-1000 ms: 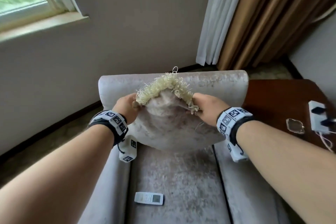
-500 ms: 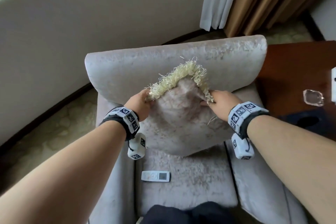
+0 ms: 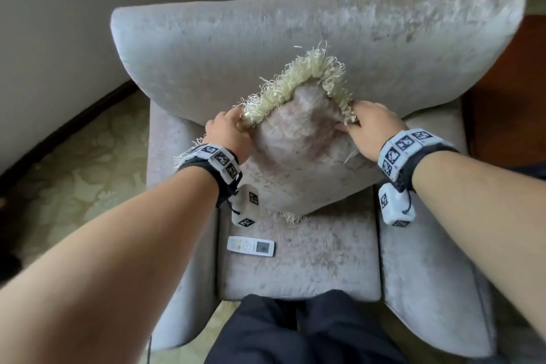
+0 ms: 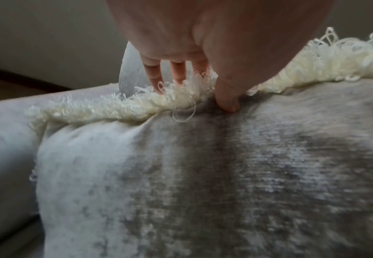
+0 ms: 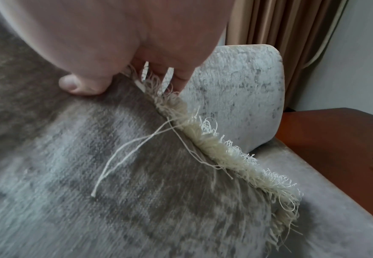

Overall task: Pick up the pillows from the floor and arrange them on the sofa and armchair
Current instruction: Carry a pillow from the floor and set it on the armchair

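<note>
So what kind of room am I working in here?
Likely a living room or hotel lounge corner: an upholstered armchair against the wall, long curtains behind it, a wooden side table beside it, and a remote on the seat.

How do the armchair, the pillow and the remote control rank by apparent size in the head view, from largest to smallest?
1. Armchair, it fills most of the view.
2. Pillow, standing on the seat against the backrest.
3. Remote control, lying on the seat cushion, clearly the smallest.
</note>
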Tool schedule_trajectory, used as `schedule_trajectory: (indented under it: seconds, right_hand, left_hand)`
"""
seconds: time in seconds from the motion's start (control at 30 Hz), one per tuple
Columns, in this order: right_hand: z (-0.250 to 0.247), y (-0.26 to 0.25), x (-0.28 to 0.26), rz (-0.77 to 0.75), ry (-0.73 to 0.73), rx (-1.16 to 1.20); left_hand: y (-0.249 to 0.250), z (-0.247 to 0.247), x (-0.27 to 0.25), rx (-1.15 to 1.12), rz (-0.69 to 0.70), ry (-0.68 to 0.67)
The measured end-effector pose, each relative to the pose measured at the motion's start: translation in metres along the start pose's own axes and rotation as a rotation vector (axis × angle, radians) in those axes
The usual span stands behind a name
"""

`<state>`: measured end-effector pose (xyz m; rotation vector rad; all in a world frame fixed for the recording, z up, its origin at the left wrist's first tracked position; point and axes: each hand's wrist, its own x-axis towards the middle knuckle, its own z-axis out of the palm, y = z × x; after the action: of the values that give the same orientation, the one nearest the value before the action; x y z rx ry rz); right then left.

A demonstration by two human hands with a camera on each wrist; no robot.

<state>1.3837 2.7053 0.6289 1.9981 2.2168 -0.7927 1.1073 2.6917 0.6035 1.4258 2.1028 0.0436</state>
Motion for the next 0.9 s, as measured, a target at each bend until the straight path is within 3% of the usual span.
schedule_trajectory:
  seconds: [0.1, 0.27, 0.4, 0.53, 0.6, 0.73, 0.9]
  right_hand:
    - [-0.003, 0.005, 0.009, 0.01, 0.076, -0.017]
    - [-0.007, 0.008, 0.006, 0.086, 0.082, 0.163]
    - [0.005, 0.008, -0.008, 0.094, 0.054, 0.03]
    - [0.025, 0.002, -0.045, 0.062, -0.376, -0.101]
    - [0.033, -0.002, -0.067, 0.034, -0.513, -0.177]
    - [0.039, -0.02, -0.108, 0.023, -0.539, -0.189]
    - [0.041, -0.037, -0.144, 0.083, -0.469, -0.1]
  left_hand:
    - [0.008, 0.0, 0.005, -0.077, 0.009, 0.095]
    - [0.008, -0.004, -0.002, -0.223, -0.047, 0.198]
    - [0.006, 0.004, -0.025, -0.252, -0.069, 0.0]
    - [-0.003, 0.02, -0.076, -0.23, 0.02, -0.203]
    - [-0.008, 0.026, -0.099, -0.189, 0.039, -0.269]
    - [-0.015, 0.02, -0.136, -0.116, 0.104, -0.308]
    - [-0.005, 0.007, -0.161, -0.104, 0.229, -0.324]
